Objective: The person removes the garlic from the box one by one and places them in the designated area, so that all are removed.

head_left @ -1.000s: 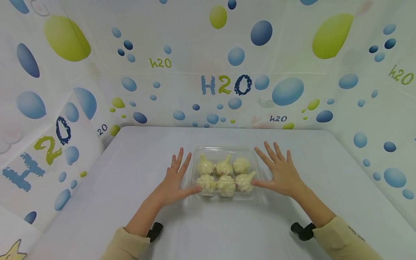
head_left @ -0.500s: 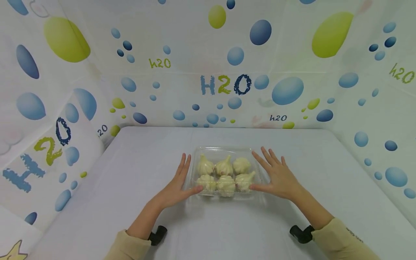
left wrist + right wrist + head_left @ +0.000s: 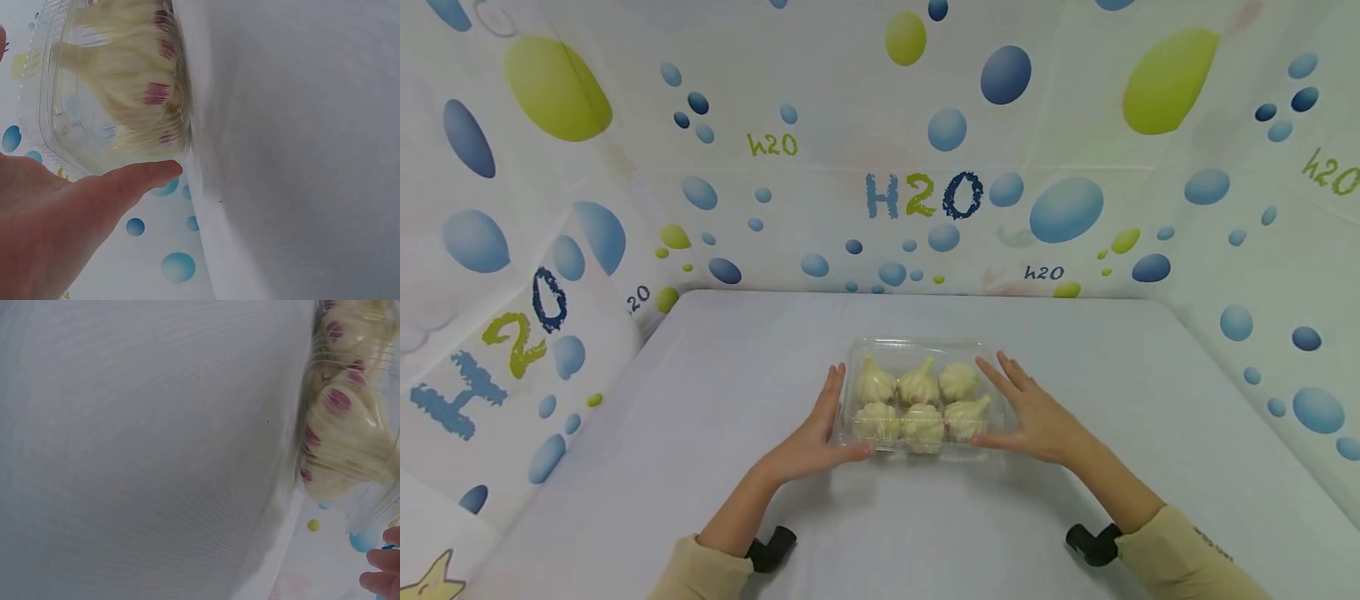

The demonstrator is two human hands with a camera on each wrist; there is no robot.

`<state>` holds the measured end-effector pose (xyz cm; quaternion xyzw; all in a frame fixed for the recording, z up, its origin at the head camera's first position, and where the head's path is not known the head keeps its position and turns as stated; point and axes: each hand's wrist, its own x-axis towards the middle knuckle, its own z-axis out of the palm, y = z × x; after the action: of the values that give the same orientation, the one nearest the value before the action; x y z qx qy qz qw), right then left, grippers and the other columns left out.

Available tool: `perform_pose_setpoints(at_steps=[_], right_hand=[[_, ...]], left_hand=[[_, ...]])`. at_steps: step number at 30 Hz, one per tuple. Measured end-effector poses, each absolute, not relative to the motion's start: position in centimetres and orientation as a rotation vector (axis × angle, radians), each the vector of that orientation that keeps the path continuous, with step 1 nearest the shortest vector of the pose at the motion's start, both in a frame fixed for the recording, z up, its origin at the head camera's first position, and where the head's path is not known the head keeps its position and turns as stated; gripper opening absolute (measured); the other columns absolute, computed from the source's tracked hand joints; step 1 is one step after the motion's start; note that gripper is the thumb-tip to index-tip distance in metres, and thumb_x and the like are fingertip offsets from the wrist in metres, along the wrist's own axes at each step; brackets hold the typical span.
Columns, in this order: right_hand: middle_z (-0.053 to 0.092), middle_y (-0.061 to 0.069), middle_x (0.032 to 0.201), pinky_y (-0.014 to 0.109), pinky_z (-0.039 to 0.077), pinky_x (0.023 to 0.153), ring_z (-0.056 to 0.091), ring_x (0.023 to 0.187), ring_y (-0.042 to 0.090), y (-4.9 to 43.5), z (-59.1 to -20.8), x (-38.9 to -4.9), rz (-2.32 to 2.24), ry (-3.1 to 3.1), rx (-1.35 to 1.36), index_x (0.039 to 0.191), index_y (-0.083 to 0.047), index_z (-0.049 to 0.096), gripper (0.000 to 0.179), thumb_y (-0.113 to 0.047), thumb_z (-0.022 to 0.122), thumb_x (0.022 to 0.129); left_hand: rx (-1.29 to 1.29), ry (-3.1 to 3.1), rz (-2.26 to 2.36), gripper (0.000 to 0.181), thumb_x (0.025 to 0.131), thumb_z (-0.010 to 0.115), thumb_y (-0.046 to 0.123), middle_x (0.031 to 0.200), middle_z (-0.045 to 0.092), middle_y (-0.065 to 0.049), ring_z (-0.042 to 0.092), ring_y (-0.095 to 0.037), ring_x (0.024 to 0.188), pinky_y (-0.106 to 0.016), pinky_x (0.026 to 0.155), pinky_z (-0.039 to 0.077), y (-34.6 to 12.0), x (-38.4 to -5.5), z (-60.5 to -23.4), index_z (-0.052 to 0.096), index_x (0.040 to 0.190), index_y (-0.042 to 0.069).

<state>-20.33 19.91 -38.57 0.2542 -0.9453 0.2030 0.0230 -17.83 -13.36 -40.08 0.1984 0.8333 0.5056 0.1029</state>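
Note:
A clear plastic clamshell box (image 3: 919, 348) with several garlic bulbs (image 3: 919, 386) inside sits in the middle of the white table (image 3: 715, 375). My left hand (image 3: 820, 429) lies against the box's left side with straight fingers and the thumb at its front corner. My right hand (image 3: 1030, 408) lies against the right side the same way. In the left wrist view the thumb (image 3: 134, 181) touches the box (image 3: 56, 134) below the garlic (image 3: 125, 81). The right wrist view shows the garlic (image 3: 347, 419) close up and fingertips (image 3: 381, 565) at the lower right edge.
White walls printed with blue and green bubbles and "H2O" lettering (image 3: 923, 196) enclose the table on the left, back and right. Tan sleeves (image 3: 700, 571) and black wrist mounts (image 3: 1086, 542) show near the front edge.
Both hands have moved inward from flat on the table beside the box to rest against its two sides. The box has stayed in place.

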Motion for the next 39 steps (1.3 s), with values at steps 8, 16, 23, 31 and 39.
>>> perform_pose_setpoints(at_steps=[8, 16, 23, 31, 39], right_hand=[[0.01, 0.019, 0.15, 0.062, 0.035, 0.089, 0.027, 0.128, 0.046, 19.9, -38.8, -20.3, 0.681, -2.938, 0.796, 0.148, -0.027, 0.013, 0.103, -0.065, 0.066, 0.068], [0.012, 0.019, 0.15, 0.061, 0.037, 0.087, 0.031, 0.126, 0.046, 19.8, -38.5, -20.4, 0.697, -2.971, 0.81, 0.148, -0.028, 0.014, 0.113, -0.072, 0.068, 0.058], [0.017, 0.025, 0.147, 0.06, 0.039, 0.086, 0.036, 0.121, 0.048, 19.7, -38.3, -20.8, 0.651, -2.941, 0.872, 0.147, -0.016, 0.021, 0.116, -0.069, 0.071, 0.057], [0.022, 0.025, 0.145, 0.058, 0.04, 0.087, 0.039, 0.12, 0.046, 19.8, -38.3, -21.1, 0.622, -2.905, 0.886, 0.145, -0.013, 0.026, 0.109, -0.064, 0.072, 0.061], [0.027, 0.027, 0.143, 0.059, 0.039, 0.087, 0.04, 0.119, 0.046, 19.8, -38.5, -21.4, 0.635, -2.861, 0.887, 0.143, -0.011, 0.029, 0.1, -0.057, 0.073, 0.065]], left_hand=[[0.617, 2.43, 1.506, 0.117, 0.074, 0.076, 0.034, 0.148, -0.024, -0.001, -0.018, -0.022, 0.135, -0.055, 0.105, 0.006, -12.9, -18.1, -40.4, -0.015, 0.145, 0.021], [0.561, 2.529, 1.416, 0.118, 0.073, 0.076, 0.036, 0.149, -0.021, -0.005, -0.016, -0.024, 0.136, -0.055, 0.105, 0.005, -12.5, -18.3, -40.5, -0.016, 0.145, 0.019], [0.521, 2.516, 1.459, 0.116, 0.075, 0.076, 0.029, 0.149, -0.023, -0.006, -0.014, -0.026, 0.136, -0.052, 0.105, 0.013, -12.3, -18.4, -40.6, -0.017, 0.145, 0.018], [0.5, 2.499, 1.501, 0.118, 0.074, 0.078, 0.027, 0.149, -0.022, -0.006, -0.013, -0.027, 0.136, -0.053, 0.104, 0.018, -12.1, -18.4, -40.5, -0.016, 0.145, 0.019], [0.482, 2.535, 1.509, 0.116, 0.075, 0.076, 0.03, 0.15, -0.019, -0.01, -0.013, -0.027, 0.137, -0.053, 0.105, 0.009, -11.9, -18.6, -40.8, -0.015, 0.145, 0.018]])
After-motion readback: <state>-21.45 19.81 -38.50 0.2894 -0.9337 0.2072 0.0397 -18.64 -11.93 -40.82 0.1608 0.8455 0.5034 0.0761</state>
